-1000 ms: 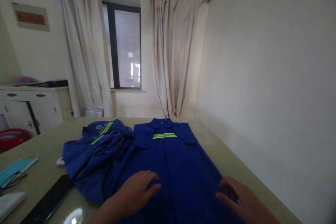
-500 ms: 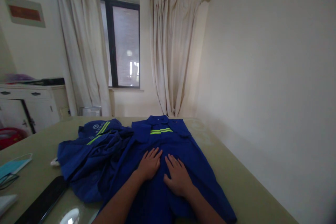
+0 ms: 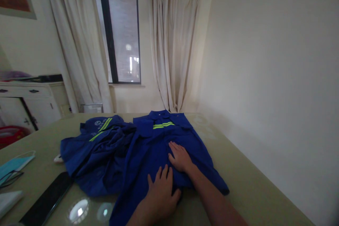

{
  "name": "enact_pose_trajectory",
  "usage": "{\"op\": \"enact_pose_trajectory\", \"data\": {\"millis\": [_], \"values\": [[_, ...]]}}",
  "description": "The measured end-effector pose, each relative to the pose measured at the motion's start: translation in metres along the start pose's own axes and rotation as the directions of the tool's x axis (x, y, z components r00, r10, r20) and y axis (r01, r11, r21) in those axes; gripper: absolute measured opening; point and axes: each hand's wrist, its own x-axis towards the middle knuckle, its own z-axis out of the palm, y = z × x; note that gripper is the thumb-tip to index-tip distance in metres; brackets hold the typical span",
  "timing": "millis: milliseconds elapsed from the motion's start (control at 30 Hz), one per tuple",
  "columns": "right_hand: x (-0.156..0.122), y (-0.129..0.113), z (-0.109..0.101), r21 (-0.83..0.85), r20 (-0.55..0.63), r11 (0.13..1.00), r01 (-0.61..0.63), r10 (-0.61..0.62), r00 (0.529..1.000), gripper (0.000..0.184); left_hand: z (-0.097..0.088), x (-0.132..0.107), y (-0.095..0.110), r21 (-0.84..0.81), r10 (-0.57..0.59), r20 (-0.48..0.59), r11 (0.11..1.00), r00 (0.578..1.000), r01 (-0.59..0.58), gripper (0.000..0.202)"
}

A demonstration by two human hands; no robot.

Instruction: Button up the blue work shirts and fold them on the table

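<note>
A blue work garment [image 3: 148,152] with a collar lies spread on the table, its collar at the far end and two yellow-green stripes across the chest. My left hand [image 3: 160,189] rests on its near part, fingers spread, with the thumb out to the right near the lower edge. Farther up and to the right, my right hand [image 3: 180,157] lies flat on the cloth, fingers stretched out. Neither hand grips anything. To the left is a second blue work garment [image 3: 97,162], crumpled, with yellow-green stripes and white print; it touches the first.
The pale green table [image 3: 246,187] borders the white wall on the right. On its left side lie a long black object [image 3: 47,197], a light blue face mask [image 3: 16,164] and a white item [image 3: 10,201]. Curtains [image 3: 172,42] hang beside a window beyond the table.
My left hand has come back toward me; my right hand has slid slightly forward. The garment's near right edge sits farther up, baring table below it. The view has shifted slightly.
</note>
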Motion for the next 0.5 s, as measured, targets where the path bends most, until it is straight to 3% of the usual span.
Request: {"op": "enact_pose_trajectory", "data": {"millis": [100,267,400,500], "values": [[0.015,0.002,-0.002,-0.016,-0.094,0.999,-0.035,0.034,0.995,0.056,0.009,0.009,-0.007,0.061,0.027,-0.081,0.998,0.996,-0.022,0.09],[0.024,-0.01,-0.012,0.054,-0.276,0.991,-0.124,0.134,0.952,0.036,-0.004,0.048,-0.03,0.103,0.031,-0.123,0.994,0.992,-0.019,0.078],[0.002,-0.021,-0.01,0.287,-0.229,0.948,-0.137,0.207,0.951,0.035,-0.019,0.07,-0.043,0.108,-0.027,-0.12,0.993,0.992,0.04,0.081],[-0.025,-0.022,-0.006,0.231,-0.222,0.97,-0.069,0.122,0.967,0.039,-0.02,0.076,-0.05,0.109,-0.006,-0.148,0.994,0.989,0.022,0.079]]}}
